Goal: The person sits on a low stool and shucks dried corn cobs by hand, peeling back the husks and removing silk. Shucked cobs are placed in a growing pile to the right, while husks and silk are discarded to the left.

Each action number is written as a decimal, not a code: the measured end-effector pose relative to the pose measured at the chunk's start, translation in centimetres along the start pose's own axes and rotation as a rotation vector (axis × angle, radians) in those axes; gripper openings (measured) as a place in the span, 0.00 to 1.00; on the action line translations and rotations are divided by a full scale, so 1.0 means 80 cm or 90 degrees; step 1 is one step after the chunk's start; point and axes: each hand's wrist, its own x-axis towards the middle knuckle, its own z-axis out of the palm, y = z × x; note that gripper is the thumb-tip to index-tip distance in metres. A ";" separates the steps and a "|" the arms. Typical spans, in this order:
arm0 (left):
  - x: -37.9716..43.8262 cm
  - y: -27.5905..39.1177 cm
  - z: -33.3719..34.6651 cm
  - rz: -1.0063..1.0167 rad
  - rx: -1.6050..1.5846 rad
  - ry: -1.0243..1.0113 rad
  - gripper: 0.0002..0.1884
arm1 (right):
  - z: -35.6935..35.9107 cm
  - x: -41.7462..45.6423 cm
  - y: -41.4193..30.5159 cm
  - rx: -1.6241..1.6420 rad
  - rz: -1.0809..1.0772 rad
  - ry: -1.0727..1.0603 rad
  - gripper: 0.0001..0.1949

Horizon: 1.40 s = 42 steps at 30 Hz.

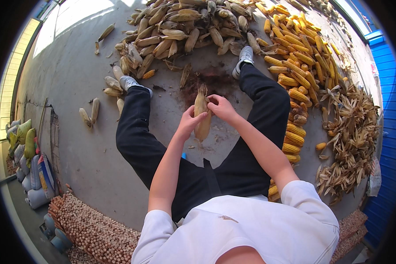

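Note:
An ear of corn in its dry husk [202,127] is held between my knees, well above the concrete floor. My left hand [189,121] grips it from the left, the thumb laid across the husk. On the other side, my right hand [221,107] pinches the husk near its upper right edge with thumb and fingers. The husk still wraps the ear, and no kernels show on it. Beyond my feet lies a big heap of unhusked corn ears [181,29]. Husked yellow corn cobs [297,66] are piled along my right side.
Stripped dry husks [353,138] form a pile at the far right, beside a blue corrugated wall [384,99]. Stacked bare corncobs [95,227] stand behind me on the left. Filled sacks [31,161] line the left wall. Loose unhusked ears [95,110] lie near my left foot.

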 end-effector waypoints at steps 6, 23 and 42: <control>-0.001 0.000 0.000 0.011 0.014 0.057 0.26 | 0.017 0.010 0.002 -0.103 -0.050 0.053 0.20; 0.001 0.026 -0.098 0.171 -0.583 0.179 0.25 | -0.027 0.028 -0.013 0.327 0.091 0.313 0.09; 0.014 0.001 -0.055 0.112 -0.060 0.249 0.21 | 0.005 0.002 -0.041 -0.308 -0.296 0.363 0.21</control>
